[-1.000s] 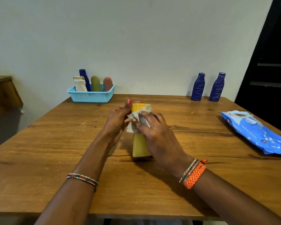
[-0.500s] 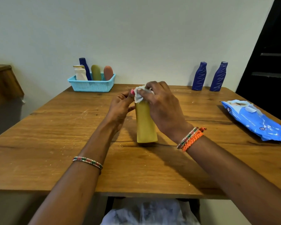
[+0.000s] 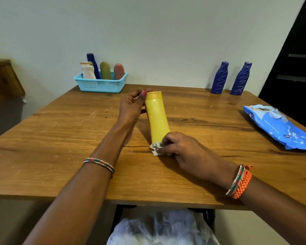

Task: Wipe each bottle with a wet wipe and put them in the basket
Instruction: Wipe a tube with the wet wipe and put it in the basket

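A yellow bottle (image 3: 156, 117) stands mid-table, leaning a little. My left hand (image 3: 131, 107) grips it near the cap from the left side. My right hand (image 3: 184, 151) pinches a crumpled white wet wipe (image 3: 155, 147) against the bottle's base, low on the table. Two dark blue bottles (image 3: 219, 77) (image 3: 240, 78) stand at the table's far right edge. The light blue basket (image 3: 99, 84) sits at the far left, holding several bottles: a white one, a blue one, an olive one and a pinkish one.
A blue pack of wet wipes (image 3: 279, 128) lies on the right side of the wooden table (image 3: 60, 138). A wooden piece of furniture (image 3: 2, 80) stands to the left. The wall is right behind the table; a dark doorway (image 3: 298, 59) is at right.
My right hand with the wipe slid from the bottle's cap down to its base. My left hand stayed on the upper part.
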